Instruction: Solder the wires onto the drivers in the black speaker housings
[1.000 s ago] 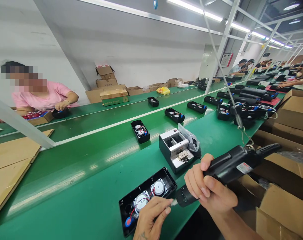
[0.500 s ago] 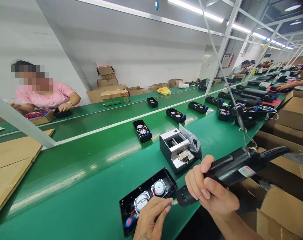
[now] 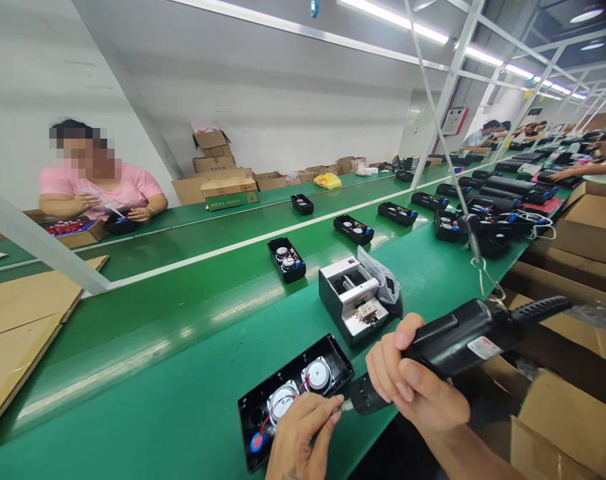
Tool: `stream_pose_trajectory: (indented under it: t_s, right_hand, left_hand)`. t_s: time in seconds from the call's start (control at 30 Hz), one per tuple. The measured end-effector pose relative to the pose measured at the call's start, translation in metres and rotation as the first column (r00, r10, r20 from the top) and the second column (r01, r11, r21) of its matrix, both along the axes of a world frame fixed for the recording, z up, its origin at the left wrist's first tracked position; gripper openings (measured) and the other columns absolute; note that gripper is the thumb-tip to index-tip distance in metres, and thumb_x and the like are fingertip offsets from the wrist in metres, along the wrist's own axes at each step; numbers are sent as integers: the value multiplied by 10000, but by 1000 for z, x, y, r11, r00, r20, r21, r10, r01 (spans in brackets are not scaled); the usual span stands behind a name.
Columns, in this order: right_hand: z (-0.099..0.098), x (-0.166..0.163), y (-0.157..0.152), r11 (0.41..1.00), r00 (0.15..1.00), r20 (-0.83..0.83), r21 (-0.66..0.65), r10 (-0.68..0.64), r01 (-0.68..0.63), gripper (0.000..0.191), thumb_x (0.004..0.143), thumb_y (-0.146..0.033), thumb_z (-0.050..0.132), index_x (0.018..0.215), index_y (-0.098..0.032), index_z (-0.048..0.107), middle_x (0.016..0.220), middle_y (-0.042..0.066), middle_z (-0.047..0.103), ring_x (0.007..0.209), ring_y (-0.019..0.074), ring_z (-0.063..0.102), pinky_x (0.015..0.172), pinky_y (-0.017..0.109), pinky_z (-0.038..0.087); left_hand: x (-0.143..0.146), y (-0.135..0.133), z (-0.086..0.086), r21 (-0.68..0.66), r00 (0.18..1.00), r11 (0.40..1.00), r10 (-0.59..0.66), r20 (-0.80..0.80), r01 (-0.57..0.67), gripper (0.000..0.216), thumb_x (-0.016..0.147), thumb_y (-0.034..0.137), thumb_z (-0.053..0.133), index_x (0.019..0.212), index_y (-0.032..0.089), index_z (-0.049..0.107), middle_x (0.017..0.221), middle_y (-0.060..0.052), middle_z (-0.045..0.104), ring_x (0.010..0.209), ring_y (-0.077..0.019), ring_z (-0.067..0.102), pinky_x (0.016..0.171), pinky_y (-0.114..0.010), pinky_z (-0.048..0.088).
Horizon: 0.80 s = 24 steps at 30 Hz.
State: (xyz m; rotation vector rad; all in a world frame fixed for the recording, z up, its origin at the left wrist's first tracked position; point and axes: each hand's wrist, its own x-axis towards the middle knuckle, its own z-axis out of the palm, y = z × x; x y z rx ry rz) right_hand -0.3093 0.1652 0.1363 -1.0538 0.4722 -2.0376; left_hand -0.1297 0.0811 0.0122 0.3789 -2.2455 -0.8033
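Note:
My right hand (image 3: 417, 383) is wrapped round a black electric screwdriver (image 3: 457, 337), which hangs from a hook and cable and points down to the left. At the screwdriver's tip, my left hand (image 3: 303, 430) pinches with thumb and forefinger; whatever lies between them is too small to make out. Behind and partly under the left hand, a black speaker housing (image 3: 339, 357) rests on the green bench, its inside facing up. Two round speakers with red and black wires sit in it, with a blue and red round part near its lower left corner. My left hand hides the housing's near edge.
Just beyond the housing stands a screw feeder (image 3: 333, 307) with a plastic bag (image 3: 377, 270) against it. Several black housings lie on the green conveyor (image 3: 223, 287). Cardboard boxes (image 3: 557, 427) stand at the right. Across the belt a person in pink (image 3: 133, 183) handles a black part.
The screwdriver and my right hand have shifted slightly left. My left hand keeps its pinch. Across the belt, the person has straightened and moved right, one hand now raised over the black part.

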Motion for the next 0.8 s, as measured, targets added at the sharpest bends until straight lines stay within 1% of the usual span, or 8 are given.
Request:
stream_pose_trajectory:
  t_s: [0.07, 0.17, 0.23, 0.3, 0.4, 0.53, 0.67, 0.8]
  right_hand:
    - [-3, 0, -1, 1000, 1000, -16, -9, -6, 6, 99, 1034, -257, 601, 1123, -302, 594, 585, -79, 343, 480, 85, 340, 505, 230, 322]
    - [-9, 0, -3, 1000, 998, -56, 18, -23, 24, 100, 1039, -251, 597, 1126, -300, 585, 598, -78, 363, 501, 84, 370, 520, 222, 336]
    - [-14, -1, -5, 998, 994, -99, 52, -40, 45, 92, 1044, -251, 598, 1121, -295, 574, 613, -77, 391, 516, 85, 392, 535, 224, 355]
    - [-19, 0, -9, 995, 989, -135, 61, -68, 76, 100, 1048, -246, 598, 1131, -289, 564, 627, -77, 414, 523, 83, 408, 540, 222, 371]
    - [-30, 2, -17, 994, 983, -166, 72, -75, 88, 126, 1046, -235, 608, 1151, -284, 558, 641, -79, 430, 527, 78, 426, 534, 211, 382]
    - [-49, 8, -29, 990, 977, -204, 116, -61, 86, 140, 1041, -241, 632, 1152, -281, 556, 637, -85, 445, 523, 71, 435, 525, 204, 376]
    - [-65, 12, -37, 980, 976, -210, 170, -65, 102, 173, 1018, -266, 671, 1123, -268, 534, 620, -94, 460, 501, 78, 435, 513, 213, 378]
    - [-73, 12, -42, 974, 980, -191, 206, -58, 97, 193, 1006, -274, 679, 1106, -249, 516, 629, -89, 477, 483, 81, 430, 493, 221, 365]
  left_hand:
    - [2, -4, 5, -134, 997, 989, 67, 43, -61, 270, 1041, 373, 633, 1291, 319, 719, 1024, 23, 793, 949, -119, 746, 827, -215, 618]
    - [11, -15, 7, -371, 965, 910, 241, 109, -185, 578, 889, 634, 758, 1320, 258, 671, 1149, -32, 793, 1119, -274, 742, 906, -425, 646]
    - [19, -24, 3, -459, 933, 864, 317, 169, -210, 625, 783, 656, 850, 1227, 253, 673, 1113, -32, 792, 1155, -353, 723, 959, -544, 602]
    - [25, -29, -5, -497, 910, 848, 339, 239, -185, 604, 685, 567, 955, 1119, 257, 671, 1014, -4, 792, 1161, -390, 715, 1030, -605, 529]
    - [26, -28, -16, -489, 881, 850, 373, 292, -198, 590, 612, 394, 1024, 1056, 246, 664, 932, 26, 794, 1147, -380, 720, 1125, -624, 408]
    - [21, -23, -18, -421, 876, 885, 352, 330, -198, 282, 784, 236, 887, 917, 243, 638, 854, 65, 777, 1072, -294, 739, 1207, -591, 259]
    - [21, -25, -11, -410, 906, 900, 291, 307, -150, 150, 883, 203, 757, 862, 247, 615, 793, 91, 734, 1003, -225, 739, 1237, -491, 198]
    - [22, -28, -9, -410, 910, 899, 290, 295, -154, 99, 909, 197, 701, 869, 251, 628, 790, 92, 732, 994, -211, 730, 1260, -453, 171]
